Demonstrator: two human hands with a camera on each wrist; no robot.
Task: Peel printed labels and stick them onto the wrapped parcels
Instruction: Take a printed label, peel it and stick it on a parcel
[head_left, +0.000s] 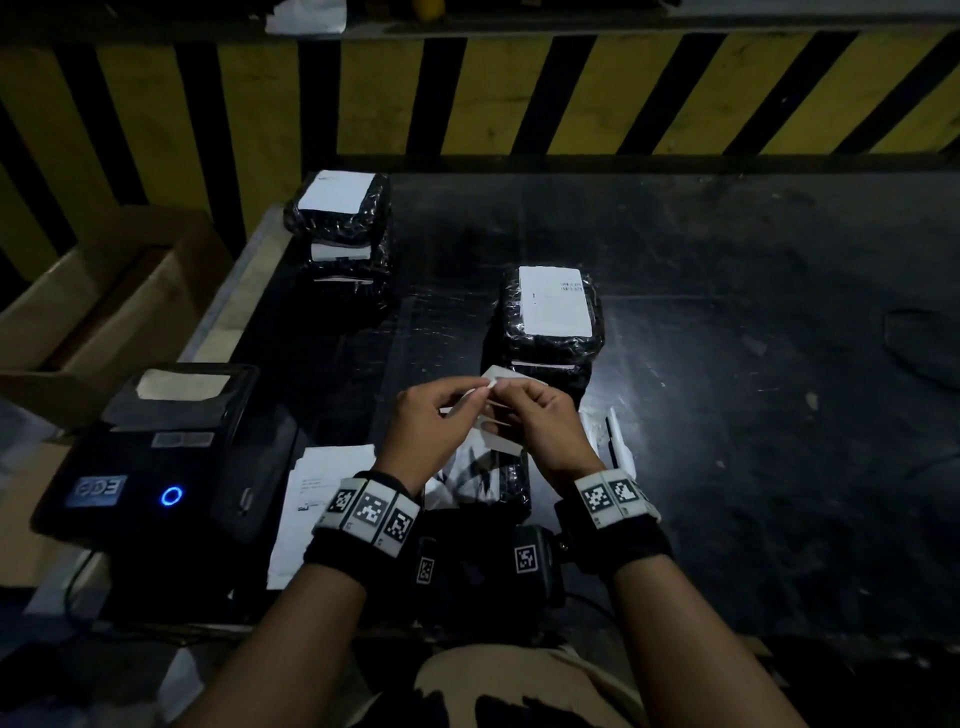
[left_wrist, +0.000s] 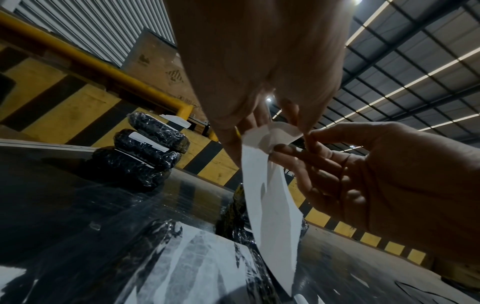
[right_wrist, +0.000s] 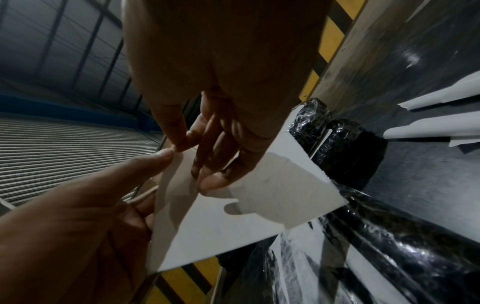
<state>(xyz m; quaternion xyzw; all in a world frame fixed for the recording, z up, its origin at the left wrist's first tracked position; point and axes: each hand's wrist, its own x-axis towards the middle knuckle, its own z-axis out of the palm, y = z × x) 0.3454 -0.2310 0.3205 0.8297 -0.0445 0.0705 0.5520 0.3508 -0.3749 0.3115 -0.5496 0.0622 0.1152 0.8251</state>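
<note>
Above the table edge both hands hold one white label (head_left: 493, 415) on its backing. My left hand (head_left: 470, 392) pinches the top corner, where a flap curls away (left_wrist: 283, 131). My right hand (head_left: 511, 389) pinches the same corner from the other side, its other fingers spread behind the sheet (right_wrist: 233, 216). Under the hands lies a black film-wrapped parcel (head_left: 506, 483) with a pale top. A stack of labelled parcels (head_left: 550, 312) stands just beyond, and another stack (head_left: 343, 234) sits at the back left.
A black label printer (head_left: 156, 452) with a blue light sits at the front left, with printed sheets (head_left: 322, 499) beside it. Curled white backing strips (head_left: 615, 436) lie right of my right hand. A cardboard box (head_left: 104, 291) stands left of the table, and a yellow-black striped barrier (head_left: 519, 93) runs behind.
</note>
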